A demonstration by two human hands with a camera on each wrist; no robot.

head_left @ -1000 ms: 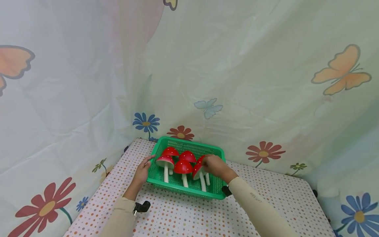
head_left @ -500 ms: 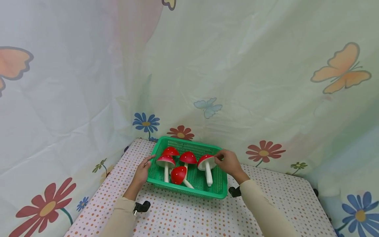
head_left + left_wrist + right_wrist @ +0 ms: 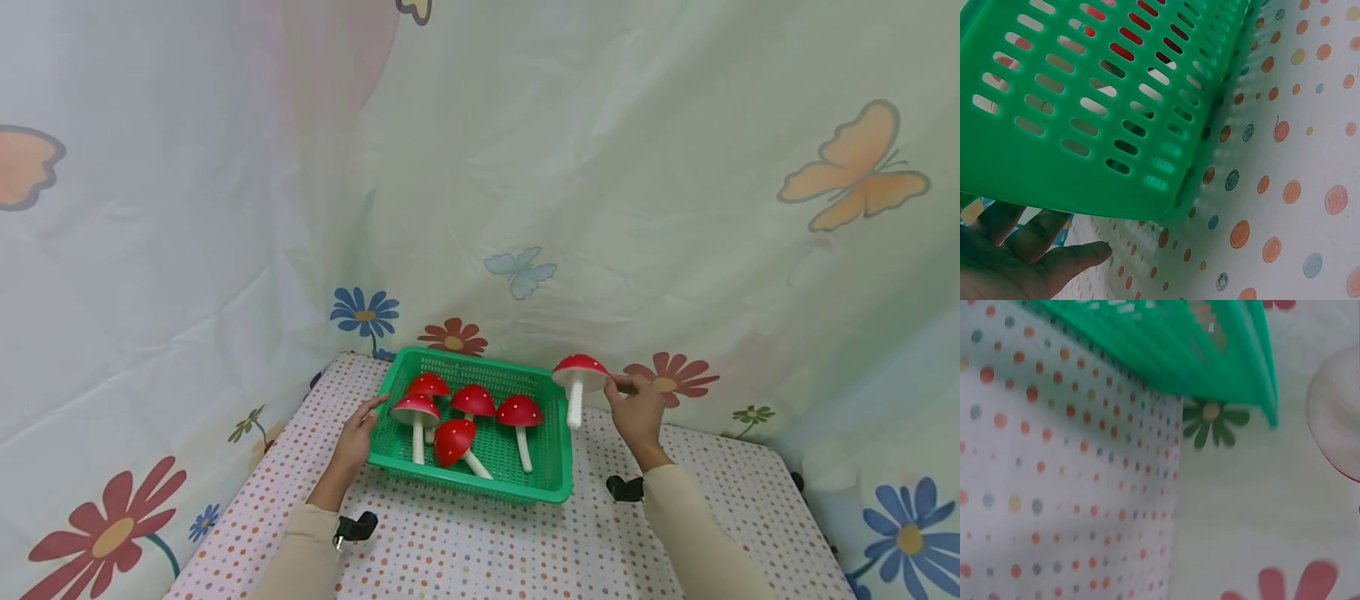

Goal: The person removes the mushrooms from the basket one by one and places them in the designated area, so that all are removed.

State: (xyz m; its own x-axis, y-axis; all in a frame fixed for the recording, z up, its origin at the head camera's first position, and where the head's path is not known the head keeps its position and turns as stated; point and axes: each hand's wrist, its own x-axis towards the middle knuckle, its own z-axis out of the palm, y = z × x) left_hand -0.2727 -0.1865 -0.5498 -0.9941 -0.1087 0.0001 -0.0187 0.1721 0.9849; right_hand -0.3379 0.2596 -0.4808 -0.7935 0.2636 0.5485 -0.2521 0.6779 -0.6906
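My right hand (image 3: 637,417) pinches the edge of a red-capped toy mushroom (image 3: 576,379) with white dots and a white stem. It hangs stem down at the right end of a green plastic basket (image 3: 480,486). In the right wrist view only the pale underside of its cap (image 3: 1342,419) shows; the hand is out of that frame. My left hand (image 3: 356,433) touches the basket's left rim with fairly straight fingers. The left wrist view shows that hand (image 3: 1025,256) beside the perforated basket wall (image 3: 1072,169), thumb apart. Several more mushrooms lie inside, including one at the right (image 3: 519,411) and a tilted one (image 3: 454,442).
The basket stands near the back of a table with a dotted cloth (image 3: 465,550). Behind and beside it hang pale curtains (image 3: 637,275) printed with flowers and butterflies. Each wrist wears a black camera strap (image 3: 358,527).
My right hand has lifted a mushroom from the basket's right side, carrying it up and rightward. A front mushroom has tipped over to the left. My left hand stays at the rim.
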